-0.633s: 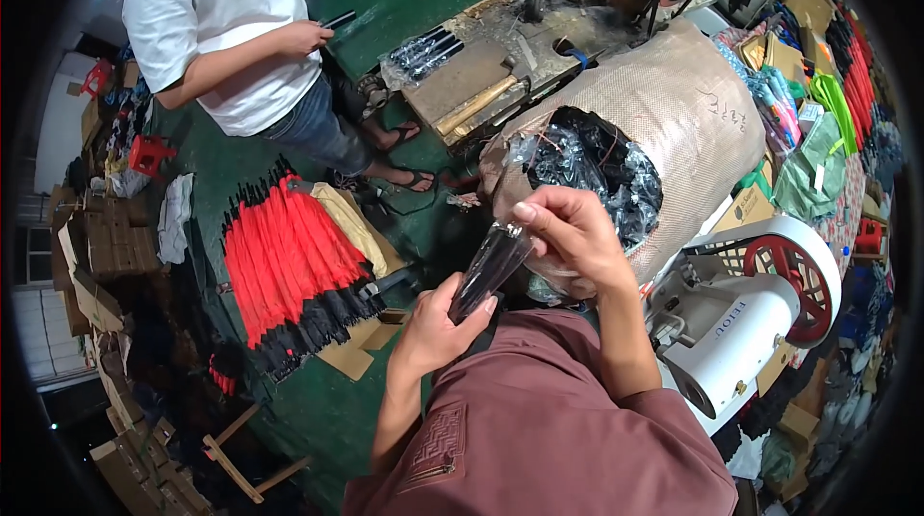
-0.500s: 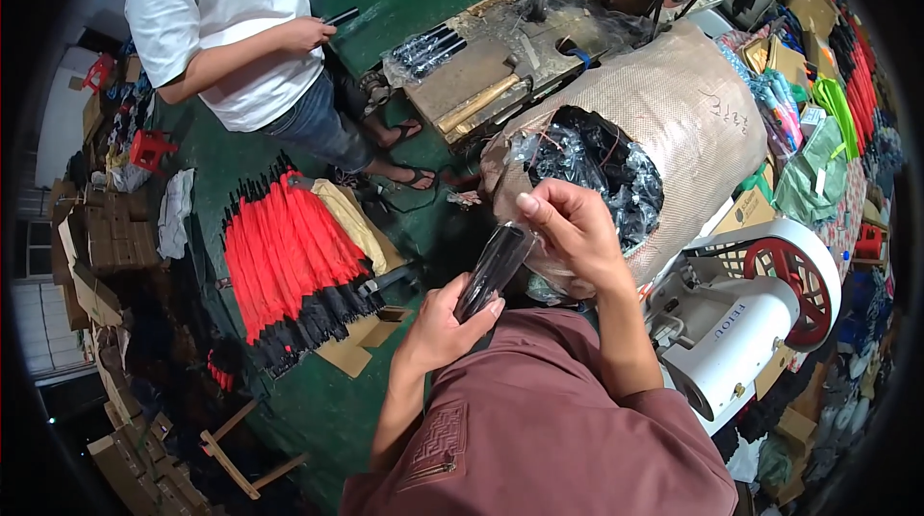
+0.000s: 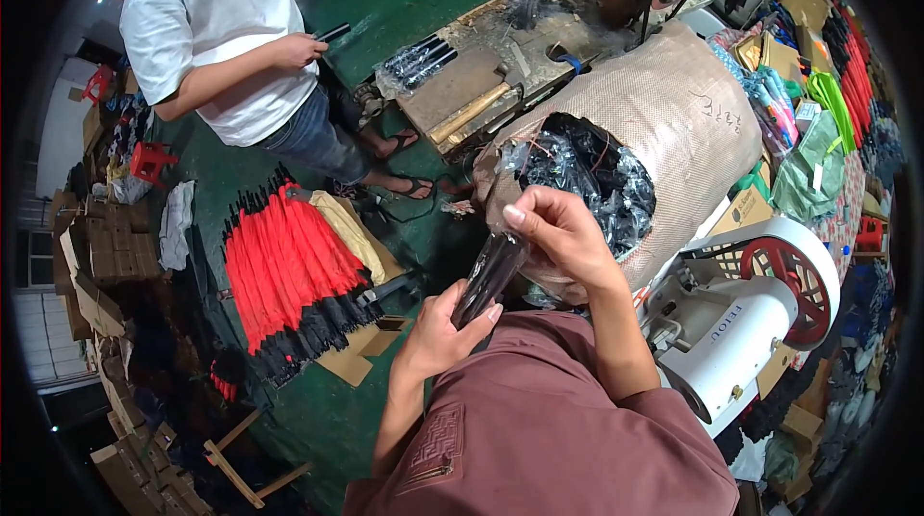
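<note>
In front of my body, my left hand point(image 3: 439, 328) is closed round the lower part of a dark tube-shaped umbrella handle point(image 3: 493, 275) wrapped in clear plastic. At its upper end my right hand point(image 3: 561, 234) pinches thumb to finger at the clear wrapping; how much film sits between the fingertips is too small to see. Just beyond my right hand, a large woven sack point(image 3: 698, 121) lies with a torn opening. Black pieces in clear plastic point(image 3: 585, 172) fill that opening.
A person point(image 3: 226, 39) in a white shirt stands at the far left, holding a dark tube. Red umbrellas point(image 3: 289, 275) lie on the left. A worn workbench point(image 3: 457, 97) bears wrapped black tubes. On the right stands a white machine point(image 3: 736, 333) with a red wheel.
My view has shifted slightly. My right hand stays at the wrapping's upper end, and my left hand keeps its hold. The other person's hand has shifted a little.
</note>
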Available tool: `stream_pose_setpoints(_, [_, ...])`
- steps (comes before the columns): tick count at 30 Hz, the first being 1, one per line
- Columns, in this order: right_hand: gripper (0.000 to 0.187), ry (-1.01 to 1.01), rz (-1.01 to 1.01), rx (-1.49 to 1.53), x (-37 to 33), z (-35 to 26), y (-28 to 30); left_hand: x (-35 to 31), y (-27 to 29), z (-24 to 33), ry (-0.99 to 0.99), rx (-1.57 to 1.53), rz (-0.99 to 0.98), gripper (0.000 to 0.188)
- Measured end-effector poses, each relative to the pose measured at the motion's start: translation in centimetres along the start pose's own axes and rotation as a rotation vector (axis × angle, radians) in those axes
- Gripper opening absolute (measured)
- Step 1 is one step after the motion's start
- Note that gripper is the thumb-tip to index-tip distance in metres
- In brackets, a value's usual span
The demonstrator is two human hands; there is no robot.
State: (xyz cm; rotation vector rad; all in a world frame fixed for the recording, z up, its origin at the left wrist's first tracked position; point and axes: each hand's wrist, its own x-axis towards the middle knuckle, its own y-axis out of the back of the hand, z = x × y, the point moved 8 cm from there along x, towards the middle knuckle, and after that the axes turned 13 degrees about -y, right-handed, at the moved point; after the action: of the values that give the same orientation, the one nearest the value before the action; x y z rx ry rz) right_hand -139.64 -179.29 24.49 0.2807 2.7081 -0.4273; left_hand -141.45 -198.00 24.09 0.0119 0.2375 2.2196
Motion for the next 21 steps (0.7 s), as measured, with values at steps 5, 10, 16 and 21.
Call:
stream_pose_setpoints(5, [0.037, 0.071, 0.163, 0.089, 1.0, 0.4, 2.8, -0.6, 0.8, -0.6, 0.09, -0.021, 0.009, 0.015])
stream_pose_setpoints(10, [0.043, 0.006, -0.121, 0.424, 1.7, 2.4, -1.4, -0.2, 1.2, -0.8, 0.184, -0.153, 0.051, 0.023])
stream_pose_setpoints(16, [0.051, 0.159, -0.078, 0.476, 1.1, 1.2, -5.2, -0.2, -0.2, -1.9, 0.142, -0.396, -0.036, 0.034])
stream_pose_setpoints(21, [0.047, 0.217, -0.032, 0.562, 1.6, 0.6, -4.1, -1.0, -1.5, -0.2, 0.105, -0.755, -0.144, 0.044])
